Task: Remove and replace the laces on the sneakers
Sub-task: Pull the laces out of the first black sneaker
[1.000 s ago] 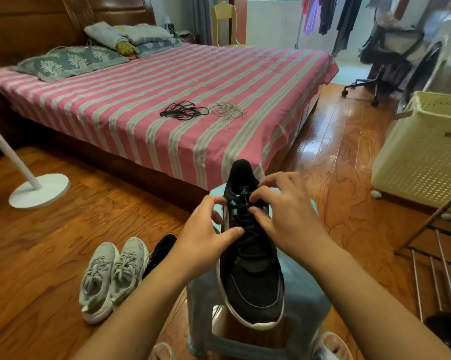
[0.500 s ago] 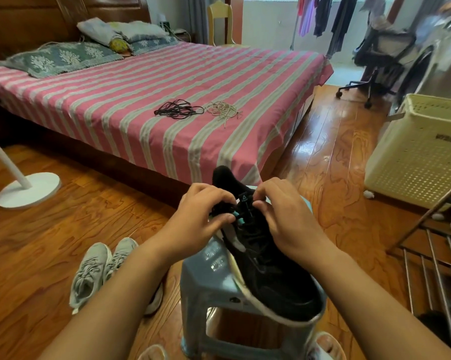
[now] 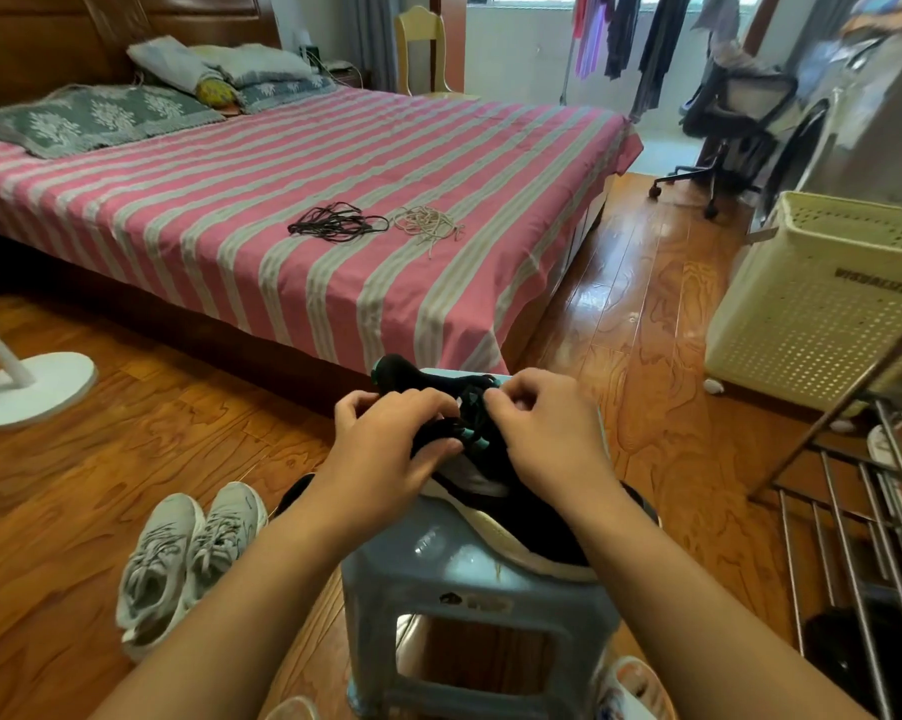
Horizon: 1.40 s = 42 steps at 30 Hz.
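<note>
Fingers [image 3: 428, 402] of the left hand [image 3: 386, 454] curl over the top of the black sneaker [image 3: 495, 491], gripping it near the tongue; those of the right hand [image 3: 542, 433] are bent and pinch at the laces [image 3: 472, 413] just beside them. Under both hands the sneaker lies tilted on a blue stool [image 3: 464, 579]. On the floor to the left sits a grey pair of sneakers [image 3: 189, 553]. Farther off, a black lace bundle [image 3: 334, 223] and a pale lace bundle [image 3: 428, 226] lie side by side on the striped bed [image 3: 231, 200].
</note>
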{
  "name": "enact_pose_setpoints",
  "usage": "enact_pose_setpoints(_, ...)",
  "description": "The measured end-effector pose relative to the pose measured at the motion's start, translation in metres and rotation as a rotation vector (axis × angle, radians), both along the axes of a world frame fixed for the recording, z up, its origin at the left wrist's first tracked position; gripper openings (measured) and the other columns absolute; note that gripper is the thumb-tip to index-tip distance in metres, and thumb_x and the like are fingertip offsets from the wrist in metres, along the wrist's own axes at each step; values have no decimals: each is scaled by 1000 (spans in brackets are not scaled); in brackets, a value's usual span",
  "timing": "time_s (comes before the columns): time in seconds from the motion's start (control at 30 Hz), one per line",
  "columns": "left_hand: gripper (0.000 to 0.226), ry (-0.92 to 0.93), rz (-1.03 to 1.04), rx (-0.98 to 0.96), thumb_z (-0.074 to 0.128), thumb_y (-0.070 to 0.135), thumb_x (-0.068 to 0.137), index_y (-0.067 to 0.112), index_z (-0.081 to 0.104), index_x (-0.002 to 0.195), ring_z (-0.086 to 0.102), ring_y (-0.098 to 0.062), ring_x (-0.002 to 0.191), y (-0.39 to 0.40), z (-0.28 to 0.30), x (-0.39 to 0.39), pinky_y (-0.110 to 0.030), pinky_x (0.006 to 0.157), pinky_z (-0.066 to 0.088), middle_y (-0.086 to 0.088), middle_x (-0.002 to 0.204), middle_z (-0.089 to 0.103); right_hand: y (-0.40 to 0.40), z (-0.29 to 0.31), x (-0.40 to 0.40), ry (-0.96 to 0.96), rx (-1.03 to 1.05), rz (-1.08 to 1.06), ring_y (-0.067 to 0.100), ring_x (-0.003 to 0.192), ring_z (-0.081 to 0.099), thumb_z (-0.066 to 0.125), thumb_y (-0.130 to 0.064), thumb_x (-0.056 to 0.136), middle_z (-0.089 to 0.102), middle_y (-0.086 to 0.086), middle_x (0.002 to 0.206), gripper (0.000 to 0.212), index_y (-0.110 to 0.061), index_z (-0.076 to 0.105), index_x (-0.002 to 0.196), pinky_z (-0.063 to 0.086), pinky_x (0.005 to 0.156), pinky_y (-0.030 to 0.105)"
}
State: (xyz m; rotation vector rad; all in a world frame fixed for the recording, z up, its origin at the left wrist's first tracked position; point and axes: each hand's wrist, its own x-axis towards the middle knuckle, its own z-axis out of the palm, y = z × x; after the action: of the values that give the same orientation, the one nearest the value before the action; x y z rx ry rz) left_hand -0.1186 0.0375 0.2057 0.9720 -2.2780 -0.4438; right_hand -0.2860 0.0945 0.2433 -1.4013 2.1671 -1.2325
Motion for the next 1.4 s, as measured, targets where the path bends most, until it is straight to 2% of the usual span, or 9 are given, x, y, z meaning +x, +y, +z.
enact_pose_setpoints(0.1,21,-37,23,-14,67,40,96,41,57,114,43,14,97,4,1,1,-32,101,21,28,95,53,4,7,-13,-317,-11,-41,14,65,59,65,-31,86,66,-1,63,25,-12,71,71,50,67,36)
enact_pose_setpoints(0.23,23,-5,-1,-18,72,37,93,42,57,109,47,6,100,8,3,1,-33,95,25,24,93,57,-4,7,-4,-38,256,-64,22,77,60,47,-64,92,61,-1,62,63,-10,59,61,39,88,43)
enact_pose_setpoints(0.33,30,-33,-4,-15,73,37,92,46,52,111,50,1,95,8,5,3,-32,89,23,26,93,57,-14,5,-10,-71,277,-44,23,67,58,62,-40,87,53,-5,49,45,-13,55,52,50,88,44)
enact_pose_setpoints(0.6,17,-83,197,-60,60,43,99,35,53,111,50,-11,93,-1,11,1,-33,86,21,13,93,57,39,21,-33,-1231,-108,559,27,91,69,57,3,77,70,23,100,13,-10,55,79,55,85,32)
enact_pose_setpoints(0.83,19,-103,182,-18,66,41,96,37,51,109,46,-3,90,-6,10,6,-32,87,23,21,89,52,45,19,-56,-1467,-381,298,15,69,58,60,-4,84,55,3,69,18,-8,65,101,49,85,29)
enact_pose_setpoints(0.93,19,-94,167,-6,67,41,96,38,51,107,49,-3,91,-8,11,7,-30,87,21,21,89,54,49,21,-86,-1609,-469,261,4,51,42,53,-8,95,50,-2,72,22,-13,63,115,46,52,14)
enact_pose_setpoints(1.07,18,-35,217,49,68,38,95,32,58,109,53,-11,92,-10,13,11,-39,93,35,17,89,57,61,20,-137,-1277,-241,190,1,34,26,48,-19,104,42,-2,71,23,-9,64,117,20,30,11)
enact_pose_setpoints(1.23,23,-66,78,82,72,31,93,35,53,105,46,10,98,-3,15,13,-35,94,28,16,99,62,86,30,-105,-315,838,594,14,53,62,43,-34,106,65,-1,68,28,-36,61,128,48,53,28)
enact_pose_setpoints(1.4,27,-51,-62,177,75,22,92,34,57,109,34,23,107,-1,13,23,-36,104,31,19,105,61,53,40,-89,498,71,223,12,80,65,59,-33,98,67,-10,83,17,-35,72,109,51,73,32)
